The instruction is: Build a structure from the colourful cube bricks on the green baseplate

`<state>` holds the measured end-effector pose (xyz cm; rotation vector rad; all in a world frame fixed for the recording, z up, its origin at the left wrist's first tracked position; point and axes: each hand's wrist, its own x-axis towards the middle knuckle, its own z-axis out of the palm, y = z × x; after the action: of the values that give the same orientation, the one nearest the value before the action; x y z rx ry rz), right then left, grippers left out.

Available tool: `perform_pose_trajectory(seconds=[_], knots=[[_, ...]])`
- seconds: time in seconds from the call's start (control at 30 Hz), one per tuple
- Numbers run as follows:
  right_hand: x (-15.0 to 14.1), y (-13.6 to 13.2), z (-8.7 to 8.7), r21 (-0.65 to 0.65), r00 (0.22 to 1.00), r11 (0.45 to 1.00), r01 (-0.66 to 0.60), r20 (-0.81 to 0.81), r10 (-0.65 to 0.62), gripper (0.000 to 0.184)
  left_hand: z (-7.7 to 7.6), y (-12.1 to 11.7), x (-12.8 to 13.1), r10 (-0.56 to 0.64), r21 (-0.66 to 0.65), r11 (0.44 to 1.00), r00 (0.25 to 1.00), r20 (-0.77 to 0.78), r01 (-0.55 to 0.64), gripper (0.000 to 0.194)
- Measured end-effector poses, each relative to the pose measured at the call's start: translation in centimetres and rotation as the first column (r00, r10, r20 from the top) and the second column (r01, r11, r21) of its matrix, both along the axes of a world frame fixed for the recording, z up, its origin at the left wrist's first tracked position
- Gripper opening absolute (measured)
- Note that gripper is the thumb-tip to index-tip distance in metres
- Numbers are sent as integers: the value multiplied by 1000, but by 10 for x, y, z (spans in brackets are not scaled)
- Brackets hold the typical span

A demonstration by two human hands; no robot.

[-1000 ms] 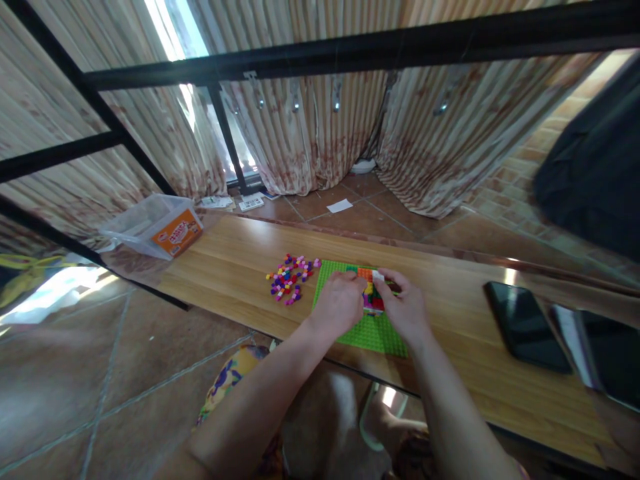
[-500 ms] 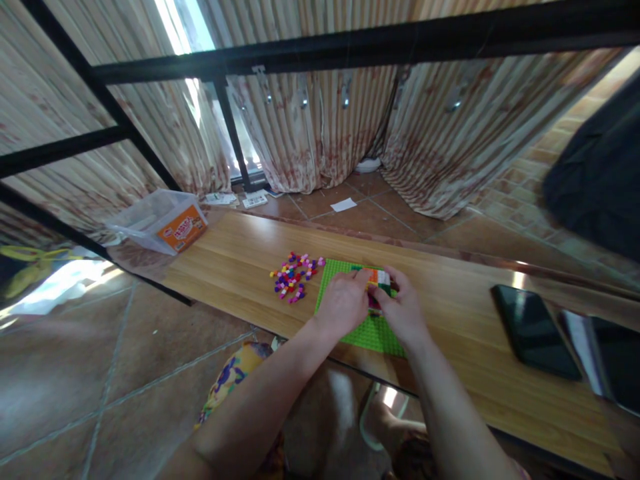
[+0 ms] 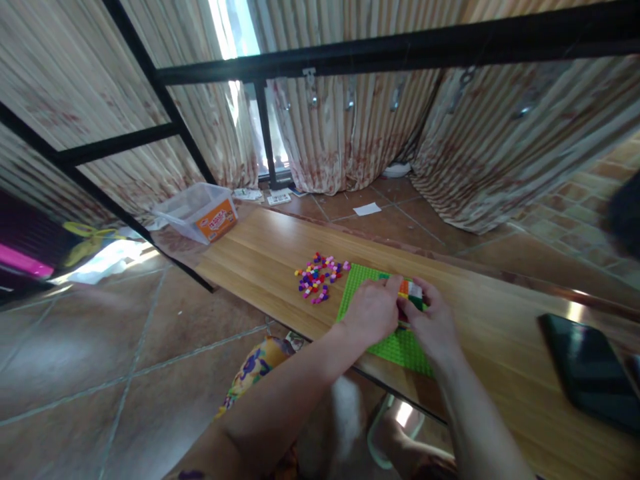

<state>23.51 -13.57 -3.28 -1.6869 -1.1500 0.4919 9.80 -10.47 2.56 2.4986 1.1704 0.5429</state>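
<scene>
A small build of toy bricks (image 3: 414, 292), with orange, white, yellow and dark green showing, stands on a bright green studded baseplate (image 3: 400, 350). My right hand (image 3: 434, 319) grips its right side, thumb in front and fingers behind. Against the left side my left hand (image 3: 374, 308) is closed, fingertips pressed on the bricks. Much of the build is hidden by my fingers, and any single brick in them is too small to make out. Left of the baseplate, loose small bricks (image 3: 320, 277) in red, purple, pink and yellow lie in a pile.
The wooden table (image 3: 270, 240) bears a dark phone-like slab (image 3: 593, 363) at the right. A clear plastic box (image 3: 193, 207) with an orange label sits at the far left end. Black metal bars (image 3: 350, 60) cross in front of curtains (image 3: 325, 140).
The view has swung left, so everything sits further right in the picture. Both hands stay closed around the brick build, with only slight finger shifts.
</scene>
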Motion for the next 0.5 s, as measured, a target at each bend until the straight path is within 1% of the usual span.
perform_pose_trajectory(seconds=[0.07, 0.13, 0.2, 0.27, 0.33, 0.37, 0.43, 0.5], knots=[[0, 0, 2, -23, 1000, 1000, 15, 4, -15, 58, 0, 0, -1, -14, -11, 1000, 1000, 22, 15, 42], [1, 0, 3, -27, 1000, 999, 19, -4, -20, 58, 1, 1, -6, -17, -20, 1000, 997, 80, 18, 42], [1, -1, 3, -23, 999, 1000, 21, -34, -22, 60, 3, 7, -17, 30, -29, 999, 988, 149, -26, 40], [1, -3, 6, -31, 997, 999, 13, -76, -15, 65, 5, 19, -37, 147, -48, 989, 972, 182, -141, 36], [2, -6, 9, -23, 992, 999, 23, -120, -26, 66, 7, 36, -65, 339, -89, 940, 929, 145, -329, 29], [2, -8, 11, -12, 990, 999, 41, -138, -43, 65, 8, 45, -81, 422, -108, 905, 901, 106, -411, 28], [4, -10, 14, 10, 981, 993, 115, -156, -112, 62, 8, 62, -112, 525, -122, 842, 850, -34, -525, 26], [7, -11, 15, 25, 971, 981, 193, -148, -188, 60, 7, 73, -136, 580, -109, 793, 797, -166, -599, 26]])
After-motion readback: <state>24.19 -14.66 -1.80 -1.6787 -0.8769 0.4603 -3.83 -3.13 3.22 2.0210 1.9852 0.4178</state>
